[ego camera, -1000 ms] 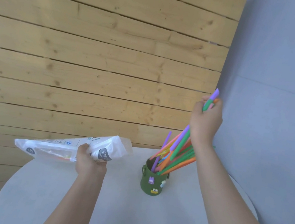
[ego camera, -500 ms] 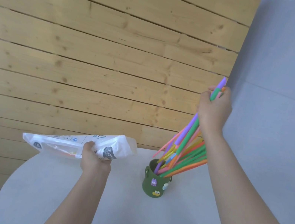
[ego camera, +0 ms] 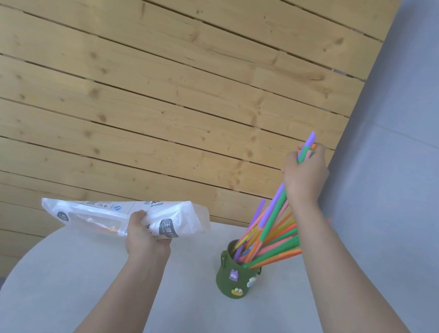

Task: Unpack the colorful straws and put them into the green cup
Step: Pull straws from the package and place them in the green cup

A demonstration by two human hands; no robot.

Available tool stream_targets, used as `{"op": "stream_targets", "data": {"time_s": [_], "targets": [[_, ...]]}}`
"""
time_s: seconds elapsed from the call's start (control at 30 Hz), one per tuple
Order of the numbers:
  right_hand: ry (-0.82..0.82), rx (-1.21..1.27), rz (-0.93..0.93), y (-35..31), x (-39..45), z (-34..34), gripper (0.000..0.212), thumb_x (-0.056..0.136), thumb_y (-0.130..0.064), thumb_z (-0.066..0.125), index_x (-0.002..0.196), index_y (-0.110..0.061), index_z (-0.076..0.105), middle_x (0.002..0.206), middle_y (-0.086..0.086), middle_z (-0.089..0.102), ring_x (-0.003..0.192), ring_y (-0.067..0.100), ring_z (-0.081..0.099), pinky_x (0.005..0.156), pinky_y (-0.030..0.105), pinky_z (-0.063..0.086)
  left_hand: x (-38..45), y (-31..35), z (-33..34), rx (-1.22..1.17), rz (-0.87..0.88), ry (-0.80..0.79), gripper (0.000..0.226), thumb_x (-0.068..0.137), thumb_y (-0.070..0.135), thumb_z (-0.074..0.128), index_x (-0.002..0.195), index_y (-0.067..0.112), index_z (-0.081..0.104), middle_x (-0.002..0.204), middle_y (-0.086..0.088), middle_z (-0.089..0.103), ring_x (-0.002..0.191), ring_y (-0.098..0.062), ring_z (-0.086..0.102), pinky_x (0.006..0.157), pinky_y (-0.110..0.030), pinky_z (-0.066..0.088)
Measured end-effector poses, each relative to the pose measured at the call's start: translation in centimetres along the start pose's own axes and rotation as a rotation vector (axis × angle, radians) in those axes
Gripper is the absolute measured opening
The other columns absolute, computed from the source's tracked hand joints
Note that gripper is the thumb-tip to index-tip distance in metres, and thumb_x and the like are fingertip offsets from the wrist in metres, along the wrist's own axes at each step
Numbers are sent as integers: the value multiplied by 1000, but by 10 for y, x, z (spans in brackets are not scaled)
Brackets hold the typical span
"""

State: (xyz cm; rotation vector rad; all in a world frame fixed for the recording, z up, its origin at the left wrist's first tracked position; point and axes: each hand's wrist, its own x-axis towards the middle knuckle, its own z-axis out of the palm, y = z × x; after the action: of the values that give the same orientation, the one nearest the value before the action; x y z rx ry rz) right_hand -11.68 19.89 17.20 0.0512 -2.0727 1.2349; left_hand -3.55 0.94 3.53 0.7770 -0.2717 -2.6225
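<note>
A small green cup with cartoon stickers stands on the round grey table. Several colorful straws lean out of it to the right, their lower ends inside the cup. My right hand is closed around the upper ends of a bundle of these straws, high above the cup. My left hand grips a white plastic straw package, held nearly level above the table to the left of the cup; a few straws show inside it.
A wall of pale wooden planks rises behind the table. A grey wall stands close on the right, just beyond my right hand. The table's curved edge runs along the left and back.
My right hand has tipped the straw bundle more upright over the cup. My view has shifted slightly. My left hand still holds the package in about the same place.
</note>
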Motion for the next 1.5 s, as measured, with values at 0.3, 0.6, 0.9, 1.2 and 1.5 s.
{"op": "stream_targets", "data": {"time_s": [0.3,0.6,0.9,1.2,1.5], "targets": [[-42,-76,-146,20,-24,18,41,91,-14,54,130,-9,40,98,7,53,82,25,50,64,22,29,0,-2,2,-19,-10,-1,2,89,16,57,89,14,56,90,-1,63,76,-21,64,92,-37,52],[-97,-213,-96,38,-36,15,32,85,-17,65,105,0,48,117,15,48,81,23,47,61,21,23,2,-2,2,-10,-29,-13,4,89,15,55,85,14,54,83,0,60,72,-20,62,69,-33,52],[-116,-237,-131,43,-30,3,31,87,-10,58,118,-10,61,121,9,50,99,19,56,70,8,27,0,-1,3,-5,-16,-25,8,91,13,53,83,14,53,80,0,59,69,-20,61,66,-31,51],[-164,-401,-91,33,-19,2,24,87,-13,55,110,-14,63,121,7,47,79,20,54,68,23,37,2,-1,1,-8,-14,-30,3,91,13,52,90,13,56,82,1,61,70,-18,63,68,-32,54],[-281,-747,-340,31,-25,4,28,95,-16,38,99,-3,62,109,13,59,94,32,58,75,33,40,12,3,-10,24,-24,24,4,86,17,58,88,14,55,104,-2,60,90,-27,61,101,-44,47]]}}
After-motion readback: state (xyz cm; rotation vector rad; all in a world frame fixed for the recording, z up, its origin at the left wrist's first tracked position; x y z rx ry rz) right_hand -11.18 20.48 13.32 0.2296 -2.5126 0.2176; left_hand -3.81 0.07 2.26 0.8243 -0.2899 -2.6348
